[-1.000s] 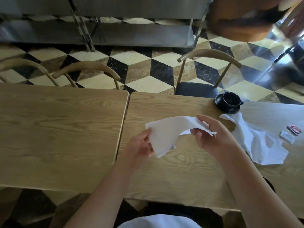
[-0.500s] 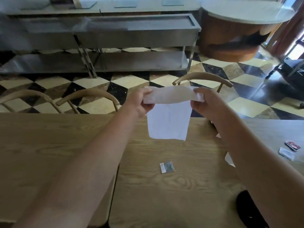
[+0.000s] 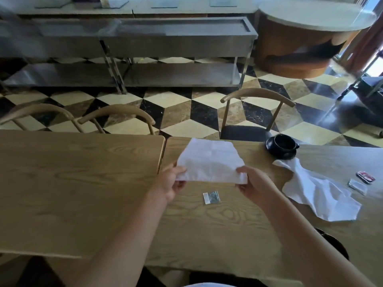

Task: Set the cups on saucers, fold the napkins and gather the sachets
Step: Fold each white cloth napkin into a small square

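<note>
While pinched at both near corners, napkin (image 3: 209,162) held just above tabletop (image 3: 83,183): left hand (image 3: 173,184) and right hand (image 3: 253,186), fingers curled closed on the paper. Grey sachet (image 3: 211,197) lying below, between wrists. Risk: thin sheet skewing or tearing under uneven pull; far edge flopping off square. To the right, crumpled second napkin (image 3: 319,193), two more sachets (image 3: 361,182) beyond. Farther, black cup (image 3: 283,145) on saucer, close to far edge. Bare wood left for folding.
</note>
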Demonstrator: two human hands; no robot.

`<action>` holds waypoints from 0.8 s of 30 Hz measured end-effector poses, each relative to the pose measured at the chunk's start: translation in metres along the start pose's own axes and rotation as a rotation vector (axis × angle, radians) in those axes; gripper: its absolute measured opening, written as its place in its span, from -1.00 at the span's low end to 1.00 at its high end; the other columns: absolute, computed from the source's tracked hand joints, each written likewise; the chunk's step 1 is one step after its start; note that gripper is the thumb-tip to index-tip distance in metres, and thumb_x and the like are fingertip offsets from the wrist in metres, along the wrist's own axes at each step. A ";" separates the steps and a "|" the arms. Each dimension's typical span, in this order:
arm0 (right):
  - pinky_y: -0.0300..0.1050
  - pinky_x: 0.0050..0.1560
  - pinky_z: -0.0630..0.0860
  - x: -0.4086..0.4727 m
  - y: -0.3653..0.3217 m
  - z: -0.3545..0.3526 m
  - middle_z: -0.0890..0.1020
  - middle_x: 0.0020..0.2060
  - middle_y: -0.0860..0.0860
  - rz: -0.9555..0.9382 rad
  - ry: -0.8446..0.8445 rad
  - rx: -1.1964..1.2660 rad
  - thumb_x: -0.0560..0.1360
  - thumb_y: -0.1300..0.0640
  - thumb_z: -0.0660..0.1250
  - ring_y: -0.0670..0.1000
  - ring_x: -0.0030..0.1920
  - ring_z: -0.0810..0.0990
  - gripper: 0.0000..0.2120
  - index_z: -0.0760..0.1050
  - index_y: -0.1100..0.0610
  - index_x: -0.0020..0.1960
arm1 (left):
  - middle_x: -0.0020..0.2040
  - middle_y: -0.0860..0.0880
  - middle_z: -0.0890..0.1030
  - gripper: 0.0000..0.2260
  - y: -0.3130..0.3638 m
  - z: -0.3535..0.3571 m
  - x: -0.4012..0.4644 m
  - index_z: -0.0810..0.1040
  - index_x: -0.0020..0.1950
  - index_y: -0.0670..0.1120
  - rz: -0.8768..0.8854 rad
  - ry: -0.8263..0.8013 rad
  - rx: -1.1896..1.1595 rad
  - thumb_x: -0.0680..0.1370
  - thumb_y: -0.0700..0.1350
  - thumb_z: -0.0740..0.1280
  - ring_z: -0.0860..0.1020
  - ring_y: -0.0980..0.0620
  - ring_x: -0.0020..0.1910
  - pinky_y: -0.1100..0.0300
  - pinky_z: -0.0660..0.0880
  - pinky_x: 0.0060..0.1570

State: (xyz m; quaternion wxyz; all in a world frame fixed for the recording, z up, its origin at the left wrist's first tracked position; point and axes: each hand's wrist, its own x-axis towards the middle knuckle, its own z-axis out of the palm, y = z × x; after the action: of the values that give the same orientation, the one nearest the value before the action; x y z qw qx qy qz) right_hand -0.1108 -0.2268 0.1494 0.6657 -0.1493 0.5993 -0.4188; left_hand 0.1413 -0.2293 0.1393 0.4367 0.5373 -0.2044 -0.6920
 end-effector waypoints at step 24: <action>-0.19 -0.41 0.52 -0.011 0.140 -0.077 0.70 -0.24 0.22 0.103 -0.004 -0.201 0.53 0.35 0.37 0.04 -0.40 0.60 -0.80 0.58 0.35 0.14 | -0.07 -0.32 0.68 -0.94 -0.136 -0.067 -0.022 0.61 -0.03 -0.26 -0.242 0.130 0.173 0.54 -0.32 0.35 0.70 -0.13 -0.21 0.14 0.63 -0.31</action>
State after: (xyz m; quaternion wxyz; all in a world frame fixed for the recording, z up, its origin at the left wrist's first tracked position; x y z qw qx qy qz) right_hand -0.1284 -0.1109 0.0406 0.6691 -0.1851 0.6440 -0.3213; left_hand 0.1518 -0.1258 0.0263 0.3143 0.6374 -0.1683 -0.6831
